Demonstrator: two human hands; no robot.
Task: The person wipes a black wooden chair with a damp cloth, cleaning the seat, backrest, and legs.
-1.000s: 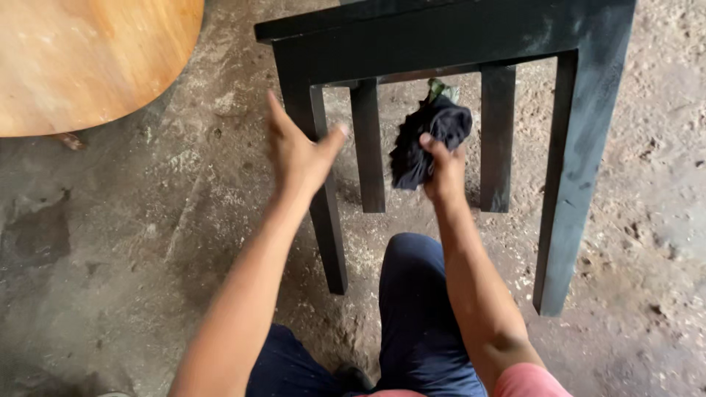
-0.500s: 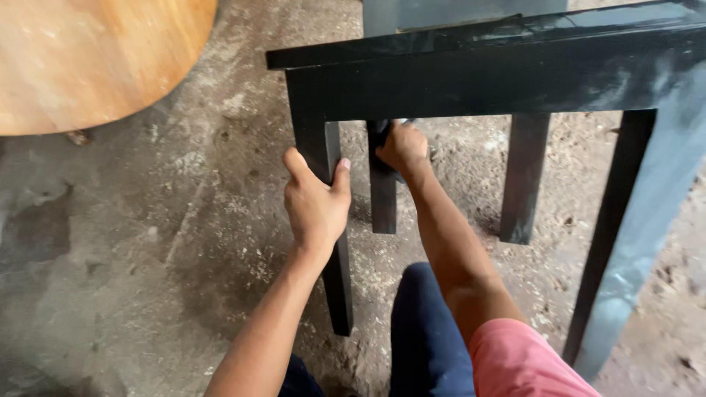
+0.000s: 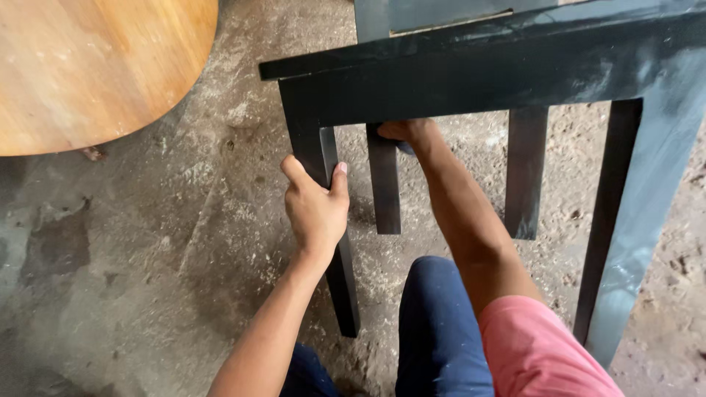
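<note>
- Clearly, in the head view, the left hand [image 3: 316, 209] is wrapped around the near front leg [image 3: 329, 220] of a black-painted wooden stool [image 3: 471, 81], fingers closed tight on it just below the top rail.
- The right hand [image 3: 408, 132] reaches under the rail beside a second leg [image 3: 384, 180]; its fingers are tucked behind the wood, so whether they are closed on anything cannot be told. A sliver of something dark shows at the hand, too small to identify.
- The stool stands on a dusty concrete floor [image 3: 147, 257], directly in front of the person's knee in dark blue trousers [image 3: 441, 323].
- A round pale wooden tabletop [image 3: 88, 66] lies well apart at the upper left.
- As a judgement: the black coat covers rail and legs, though the right-hand leg [image 3: 647, 220] looks paler and streaky, so finishing seems well along but not even everywhere.
</note>
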